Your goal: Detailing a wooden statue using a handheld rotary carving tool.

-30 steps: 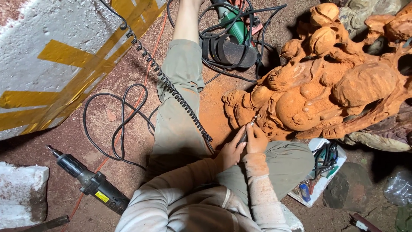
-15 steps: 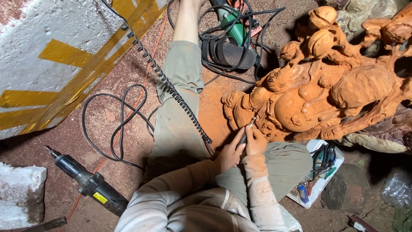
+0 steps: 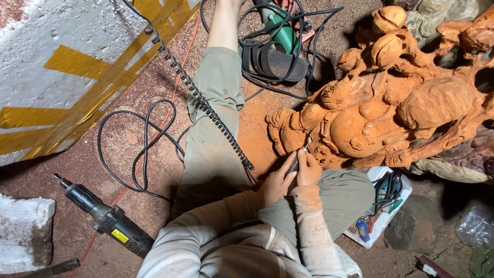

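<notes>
Person seated on the sawdust-covered floor [image 3: 154, 87], legs stretched toward the far side. Both hands meet at centre, just near of the reddish-orange wood carving [image 3: 391, 103], which fills the right and far-right of the scene. Left hand [image 3: 277, 183] and right hand [image 3: 309, 169] are side by side, fingers curled and pressed together around a slim rotary handpiece [image 3: 298, 158]; its metal tip touches the lower left part of the carving. A black coiled shaft [image 3: 206, 105] runs from the handpiece across the left thigh to the far left. Loose black cable [image 3: 139, 149] lies in loops on the floor left of the leg, with a thin orange cord [image 3: 180, 67] beside it. Near left: a black die grinder [image 3: 105, 219] with a yellow label, lying on the floor, apart from the hands. Far centre: a green power tool [image 3: 278, 31] among tangled cords. Right of the right knee: a white tray [image 3: 383, 216] holding small tools. Far left: a white block with yellow stripes [image 3: 62, 77].
</notes>
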